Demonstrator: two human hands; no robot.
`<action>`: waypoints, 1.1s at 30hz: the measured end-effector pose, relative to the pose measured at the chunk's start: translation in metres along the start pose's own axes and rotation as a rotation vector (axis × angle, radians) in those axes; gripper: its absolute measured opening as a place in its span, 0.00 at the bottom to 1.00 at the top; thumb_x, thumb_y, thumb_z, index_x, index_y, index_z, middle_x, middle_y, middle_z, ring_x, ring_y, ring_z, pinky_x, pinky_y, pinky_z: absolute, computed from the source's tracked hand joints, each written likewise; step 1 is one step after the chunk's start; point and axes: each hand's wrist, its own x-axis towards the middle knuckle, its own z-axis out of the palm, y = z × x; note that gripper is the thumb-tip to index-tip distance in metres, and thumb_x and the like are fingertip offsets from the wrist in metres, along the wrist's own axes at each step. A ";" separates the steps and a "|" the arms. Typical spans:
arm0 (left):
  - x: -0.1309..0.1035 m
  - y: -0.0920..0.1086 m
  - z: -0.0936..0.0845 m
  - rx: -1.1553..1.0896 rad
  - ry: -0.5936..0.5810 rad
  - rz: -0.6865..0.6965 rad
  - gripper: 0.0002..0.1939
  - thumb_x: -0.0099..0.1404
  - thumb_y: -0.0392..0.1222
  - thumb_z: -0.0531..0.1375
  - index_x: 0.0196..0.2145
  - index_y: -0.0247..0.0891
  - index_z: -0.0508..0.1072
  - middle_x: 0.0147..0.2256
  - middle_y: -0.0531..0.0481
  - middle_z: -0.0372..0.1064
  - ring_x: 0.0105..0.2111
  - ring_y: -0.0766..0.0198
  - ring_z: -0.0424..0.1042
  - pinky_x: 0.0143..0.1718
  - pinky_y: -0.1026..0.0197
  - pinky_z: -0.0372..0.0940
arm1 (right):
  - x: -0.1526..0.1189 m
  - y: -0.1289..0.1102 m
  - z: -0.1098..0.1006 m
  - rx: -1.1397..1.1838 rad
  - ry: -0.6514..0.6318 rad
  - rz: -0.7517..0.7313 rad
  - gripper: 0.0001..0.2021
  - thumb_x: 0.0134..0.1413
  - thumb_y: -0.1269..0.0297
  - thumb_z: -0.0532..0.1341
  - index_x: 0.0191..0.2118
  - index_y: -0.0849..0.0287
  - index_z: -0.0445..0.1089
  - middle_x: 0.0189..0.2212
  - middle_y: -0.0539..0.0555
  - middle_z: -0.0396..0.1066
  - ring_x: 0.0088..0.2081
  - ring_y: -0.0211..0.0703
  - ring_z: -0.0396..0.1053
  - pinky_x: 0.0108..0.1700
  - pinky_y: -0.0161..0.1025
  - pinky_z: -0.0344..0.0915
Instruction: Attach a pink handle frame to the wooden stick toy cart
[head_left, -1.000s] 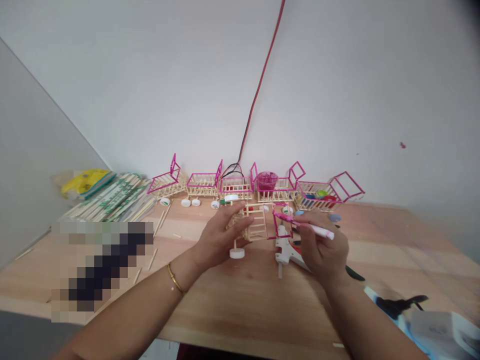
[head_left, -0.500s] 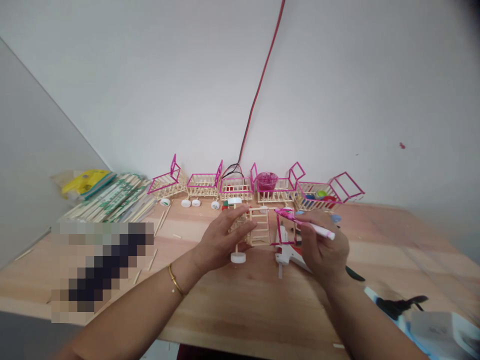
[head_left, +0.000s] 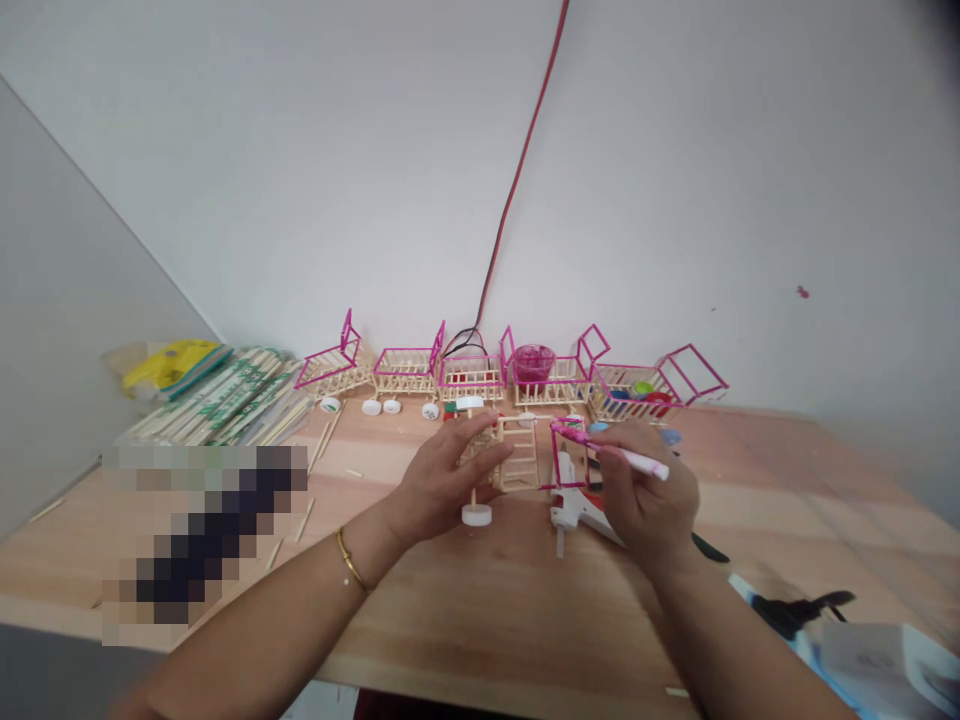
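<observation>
My left hand (head_left: 442,478) grips a small cart (head_left: 517,465) built of thin wooden sticks, tipped on its side with white wheels (head_left: 476,515) pointing toward and away from me. The cart's handle frame on the right is coloured pink. My right hand (head_left: 651,495) is closed around a white-handled paintbrush (head_left: 634,458), its pink tip touching the upper bar of that frame. Beneath the frame and partly behind my right hand lies a white glue gun (head_left: 574,510).
Along the wall stand several similar stick carts (head_left: 405,370) with pink rims, one holding a pink-stained cup (head_left: 534,365). Bundled sticks (head_left: 225,395) and a yellow packet (head_left: 174,365) lie at left. A black tool (head_left: 802,612) lies at right. A red-black cable (head_left: 517,180) hangs down the wall.
The brush tip has shifted very slightly along the handle frame, whose upper bar now shows more pink. My left hand and the cart stay almost in place.
</observation>
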 end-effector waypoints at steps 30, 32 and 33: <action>0.000 -0.002 0.000 -0.050 0.042 -0.143 0.27 0.66 0.42 0.66 0.60 0.42 0.65 0.59 0.32 0.62 0.57 0.50 0.69 0.52 0.46 0.72 | -0.004 0.004 -0.002 -0.034 0.103 0.085 0.10 0.67 0.62 0.57 0.36 0.56 0.74 0.30 0.55 0.74 0.33 0.47 0.73 0.36 0.43 0.68; 0.000 -0.004 0.000 -0.067 0.057 -0.196 0.27 0.65 0.43 0.66 0.59 0.42 0.65 0.59 0.33 0.62 0.53 0.51 0.71 0.52 0.45 0.73 | -0.004 0.004 -0.002 -0.051 0.168 0.101 0.11 0.68 0.62 0.56 0.37 0.57 0.74 0.30 0.54 0.73 0.32 0.46 0.72 0.35 0.43 0.68; 0.000 -0.006 0.000 -0.075 0.060 -0.212 0.26 0.65 0.44 0.66 0.59 0.41 0.65 0.59 0.33 0.62 0.52 0.51 0.71 0.51 0.45 0.73 | -0.003 0.003 -0.003 -0.057 0.188 0.107 0.11 0.68 0.62 0.55 0.37 0.57 0.73 0.30 0.54 0.72 0.32 0.46 0.72 0.35 0.42 0.67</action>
